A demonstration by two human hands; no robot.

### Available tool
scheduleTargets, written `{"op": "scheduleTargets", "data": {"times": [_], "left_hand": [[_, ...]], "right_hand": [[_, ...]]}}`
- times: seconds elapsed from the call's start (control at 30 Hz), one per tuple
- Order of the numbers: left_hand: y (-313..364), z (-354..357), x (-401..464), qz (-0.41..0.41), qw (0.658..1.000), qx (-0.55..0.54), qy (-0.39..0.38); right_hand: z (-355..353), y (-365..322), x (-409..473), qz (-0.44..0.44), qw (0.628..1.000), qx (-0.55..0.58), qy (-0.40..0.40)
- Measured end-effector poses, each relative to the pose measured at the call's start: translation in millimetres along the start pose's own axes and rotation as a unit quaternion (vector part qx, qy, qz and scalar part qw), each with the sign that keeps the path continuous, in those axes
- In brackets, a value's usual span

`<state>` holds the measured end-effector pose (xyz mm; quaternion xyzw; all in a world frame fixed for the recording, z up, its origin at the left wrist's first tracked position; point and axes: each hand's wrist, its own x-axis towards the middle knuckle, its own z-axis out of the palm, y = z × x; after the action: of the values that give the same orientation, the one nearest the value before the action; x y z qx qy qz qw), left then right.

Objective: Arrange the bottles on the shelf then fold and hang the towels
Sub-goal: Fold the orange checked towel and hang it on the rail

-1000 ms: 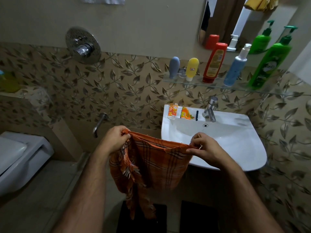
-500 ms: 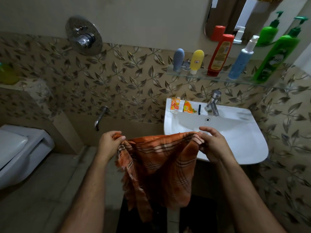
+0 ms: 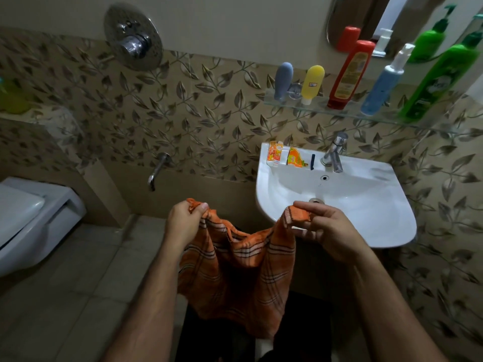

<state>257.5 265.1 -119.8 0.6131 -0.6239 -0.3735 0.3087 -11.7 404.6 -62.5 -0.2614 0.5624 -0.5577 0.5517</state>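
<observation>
The orange checked towel hangs between my hands in front of my body, above the dark mat on the floor. My left hand grips one top corner bunched in curled fingers; my right hand pinches the other corner between thumb and forefinger, its remaining fingers loosely spread. The top edge sags in a curve between the two holds, so I judge the cloth thin, light and quite limp: it will not keep a crease by itself and may slide if I loosen either pinch. The corners look like the places to hold, drawn apart until the edge runs straight, before I fold. Just beyond my right hand is the white sink. Farther back, on the glass shelf, the bottles stand in a row.
</observation>
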Motion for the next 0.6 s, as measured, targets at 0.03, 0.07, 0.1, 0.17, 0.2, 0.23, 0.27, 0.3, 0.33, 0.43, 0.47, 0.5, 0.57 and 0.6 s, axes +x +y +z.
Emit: {"op": "scheduleTargets", "data": {"times": [0.03, 0.07, 0.1, 0.17, 0.2, 0.23, 0.27, 0.3, 0.33, 0.43, 0.47, 0.5, 0.57, 0.6], "left_hand": [[3, 3, -2, 0.007, 1.0, -0.008, -0.006], [9, 6, -5, 0.017, 1.0, -0.017, -0.01], [14, 8, -7, 0.027, 0.999, -0.023, -0.013], [24, 12, -12, 0.042, 0.998, -0.037, -0.018], [28, 13, -13, 0.048, 0.997, -0.048, -0.02], [32, 13, -13, 0.054, 0.997, -0.058, -0.02], [36, 13, -14, 0.059, 0.996, -0.066, -0.021], [39, 13, -14, 0.064, 0.995, -0.072, -0.022], [42, 13, -15, 0.066, 0.995, -0.076, -0.026], [50, 15, -17, 0.07, 0.992, -0.103, -0.034], [53, 16, -20, 0.07, 0.99, -0.118, -0.033], [56, 16, -22, 0.067, 0.988, -0.135, -0.029], [62, 18, -24, 0.054, 0.983, -0.173, -0.032], [64, 21, -24, 0.048, 0.98, -0.191, -0.039]], "right_hand": [[1, 0, -3, -0.005, 0.999, -0.029, -0.016], [2, 0, -5, -0.013, 0.998, -0.059, -0.027], [4, 0, -6, -0.024, 0.995, -0.087, -0.033], [9, -2, -7, -0.051, 0.988, -0.142, -0.03], [11, -4, -6, -0.068, 0.982, -0.177, -0.028], [13, -6, -5, -0.087, 0.972, -0.217, -0.031], [14, -8, -3, -0.113, 0.956, -0.267, -0.039], [16, -10, -1, -0.141, 0.933, -0.327, -0.05], [16, -12, 1, -0.17, 0.902, -0.391, -0.06], [22, -18, 3, -0.229, 0.838, -0.49, -0.077], [25, -21, 2, -0.23, 0.846, -0.472, -0.09], [29, -23, 1, -0.225, 0.866, -0.434, -0.105], [40, -27, 0, -0.22, 0.894, -0.373, -0.113], [46, -28, 2, -0.224, 0.895, -0.371, -0.106]]}}
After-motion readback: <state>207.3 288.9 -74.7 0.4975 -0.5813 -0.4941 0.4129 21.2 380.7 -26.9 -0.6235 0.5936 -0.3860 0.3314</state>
